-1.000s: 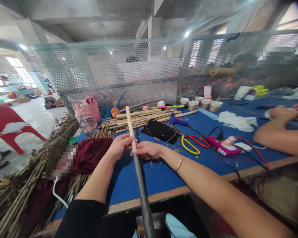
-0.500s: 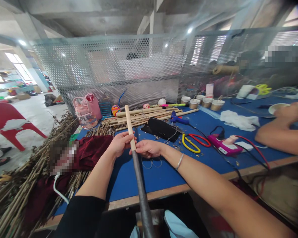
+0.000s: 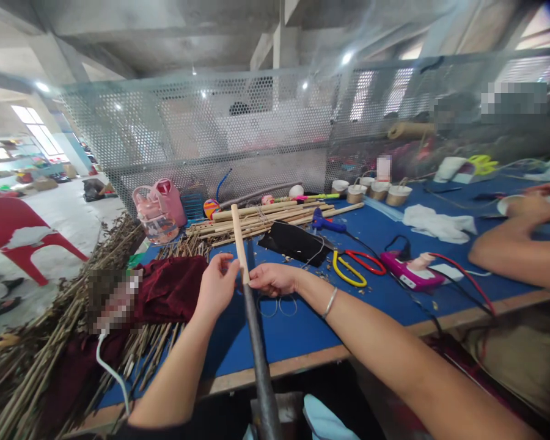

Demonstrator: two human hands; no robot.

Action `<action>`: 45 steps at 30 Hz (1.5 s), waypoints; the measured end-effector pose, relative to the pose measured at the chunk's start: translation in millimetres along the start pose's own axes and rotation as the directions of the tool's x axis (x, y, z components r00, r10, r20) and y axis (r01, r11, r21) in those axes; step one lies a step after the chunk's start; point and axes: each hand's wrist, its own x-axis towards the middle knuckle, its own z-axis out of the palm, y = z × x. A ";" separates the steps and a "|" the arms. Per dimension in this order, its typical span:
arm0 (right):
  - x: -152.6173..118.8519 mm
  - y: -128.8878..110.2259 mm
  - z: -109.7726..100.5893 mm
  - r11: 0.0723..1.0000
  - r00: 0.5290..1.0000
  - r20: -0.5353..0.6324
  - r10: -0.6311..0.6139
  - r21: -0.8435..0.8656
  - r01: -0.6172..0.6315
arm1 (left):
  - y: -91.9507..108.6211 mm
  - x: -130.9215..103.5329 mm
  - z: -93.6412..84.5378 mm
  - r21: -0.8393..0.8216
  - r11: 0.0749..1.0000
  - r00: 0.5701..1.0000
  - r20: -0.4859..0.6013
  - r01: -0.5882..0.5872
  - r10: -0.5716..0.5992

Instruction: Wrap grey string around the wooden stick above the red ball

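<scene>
A pale wooden stick (image 3: 239, 235) points away from me, its near part a dark grey tube or wrapping (image 3: 258, 354) that runs down to my lap. My right hand (image 3: 275, 280) pinches the stick from the right, where pale wood meets grey. A thin wire (image 3: 288, 305) hangs in loops just under these fingers. To the left of the stick, my left hand (image 3: 217, 284) has bent fingers with a gap between them and the thumb; nothing shows in it. Beyond the right hand lie a black cloth (image 3: 293, 242) and scissors (image 3: 351, 269) with yellow and red handles.
A blue glue gun (image 3: 327, 221), wooden sticks (image 3: 275, 223) and a magenta power strip (image 3: 412, 272) lie on the blue table (image 3: 302, 333). Dry stalks (image 3: 36, 354) and dark red cloth (image 3: 174, 287) are at left. Another person's arm (image 3: 513, 250) rests at right.
My left hand has come off the stick and shifted slightly left, its fingers loosening. The right hand stays at the join. The stick's far end is slightly lower in view.
</scene>
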 end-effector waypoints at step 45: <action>-4.3 -7.5 6.5 0.985 0.991 -0.014 -0.130 -0.120 0.127 | -3.3 -57.1 10.2 0.464 0.875 0.990 0.026 -0.137 0.141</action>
